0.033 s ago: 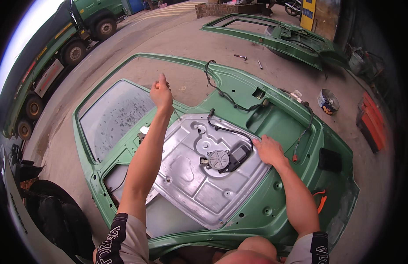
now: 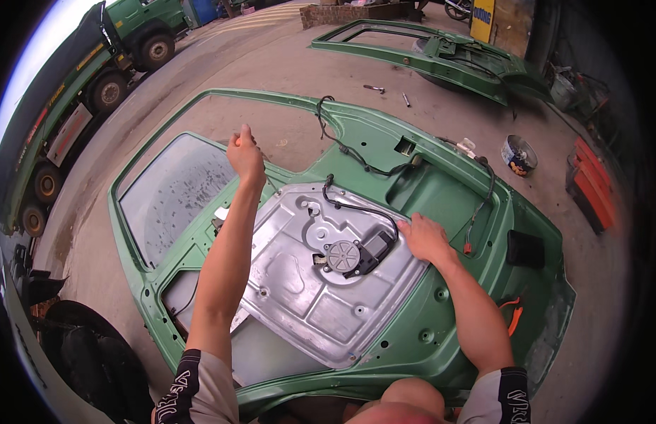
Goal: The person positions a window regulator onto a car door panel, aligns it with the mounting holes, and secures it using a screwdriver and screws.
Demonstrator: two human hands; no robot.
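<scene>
My left hand [image 2: 246, 157] is closed in a fist around a screwdriver [image 2: 237, 142], with a bit of its orange handle showing between the fingers. Its thin shaft runs down toward the upper left corner of a silver metal panel [image 2: 307, 283]; the tip is hard to make out. The panel lies on a green vehicle door [image 2: 413, 311], which is flat in front of me. Fingers stretched out, my right hand [image 2: 425, 238] rests on the panel's right edge. Beside those fingers sits a window motor [image 2: 344, 256] with a black cable [image 2: 363, 208].
Orange-handled pliers [image 2: 515, 319] lie at the door's right. A wiring harness [image 2: 353, 153] crosses its upper part. Beyond are a round tin [image 2: 519, 155], a red panel [image 2: 592, 185], another green door [image 2: 441, 60] and tools [image 2: 374, 89] on the ground. A green truck [image 2: 80, 92] stands far left.
The whole view has shifted slightly, so the door and both hands appear a little farther left. More of the orange handle shows in my left fist. My right hand keeps its place on the panel.
</scene>
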